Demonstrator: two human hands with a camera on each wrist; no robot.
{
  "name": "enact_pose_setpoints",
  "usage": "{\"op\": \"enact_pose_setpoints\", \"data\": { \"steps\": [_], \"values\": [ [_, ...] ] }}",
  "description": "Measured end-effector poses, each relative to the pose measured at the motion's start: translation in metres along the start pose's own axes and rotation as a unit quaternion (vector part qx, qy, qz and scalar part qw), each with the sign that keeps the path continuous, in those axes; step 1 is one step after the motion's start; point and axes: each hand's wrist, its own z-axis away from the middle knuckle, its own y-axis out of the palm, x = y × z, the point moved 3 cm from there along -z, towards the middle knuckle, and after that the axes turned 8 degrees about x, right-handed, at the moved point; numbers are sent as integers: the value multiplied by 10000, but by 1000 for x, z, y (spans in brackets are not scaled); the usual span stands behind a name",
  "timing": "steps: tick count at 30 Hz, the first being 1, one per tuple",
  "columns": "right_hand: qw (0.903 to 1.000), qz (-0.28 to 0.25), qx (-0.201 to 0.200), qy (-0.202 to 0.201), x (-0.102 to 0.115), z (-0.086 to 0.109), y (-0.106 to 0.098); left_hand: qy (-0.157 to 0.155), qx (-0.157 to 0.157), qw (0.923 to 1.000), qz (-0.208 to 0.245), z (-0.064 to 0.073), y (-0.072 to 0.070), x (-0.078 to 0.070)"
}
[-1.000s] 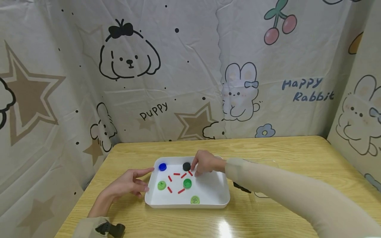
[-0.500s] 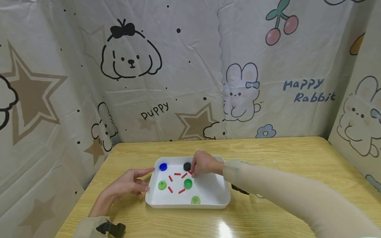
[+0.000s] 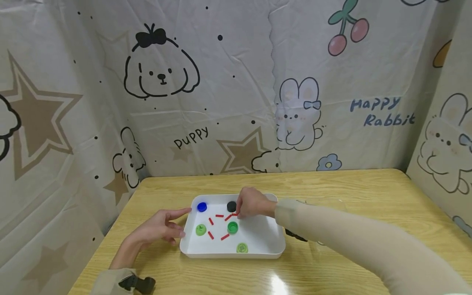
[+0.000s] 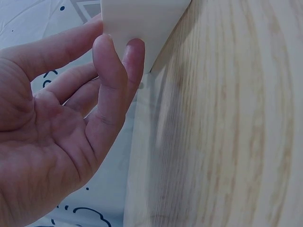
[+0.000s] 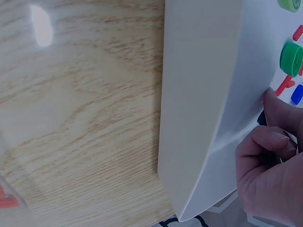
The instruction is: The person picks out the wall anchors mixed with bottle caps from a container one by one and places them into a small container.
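Note:
A white tray point(image 3: 262, 239) holds several bottle caps and short red sticks. My right hand point(image 3: 254, 203) reaches into it from the right, fingers curled, with thumb and fingertips at one end of a red stick point(image 3: 234, 214). Just beside those fingers lies a black cap point(image 3: 231, 206); a green cap point(image 3: 232, 228) sits nearer the front. In the right wrist view the thumb tip meets the end of the red stick point(image 5: 284, 85). At the tray's left wall, my left hand point(image 3: 159, 228) touches the outside with relaxed fingers, as the left wrist view also shows.
A blue cap point(image 3: 201, 207) and two light green caps, one at left point(image 3: 200, 230) and one at the front wall point(image 3: 242, 247), lie in the tray. A clear container point(image 5: 19, 208) with red pieces stands on the wooden table point(image 3: 228, 278), mostly behind my right arm.
My right fingertips have closed in on the red stick next to the black cap. That stick has turned from slanting to nearly level. The left hand stays in place.

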Motion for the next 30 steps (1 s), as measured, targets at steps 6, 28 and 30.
{"op": "enact_pose_setpoints", "data": {
  "steps": [6,28,30],
  "values": [
    [9998,35,31,213,-4,3,-3,2,-11,10000,36,0,0,0],
    [9911,-168,889,-974,-23,7,-10,-66,-76,9999,-37,-1,2,1],
    [9905,-119,905,-1032,-22,5,-9,-77,-89,9999,-45,-1,2,0]
  ]
}}
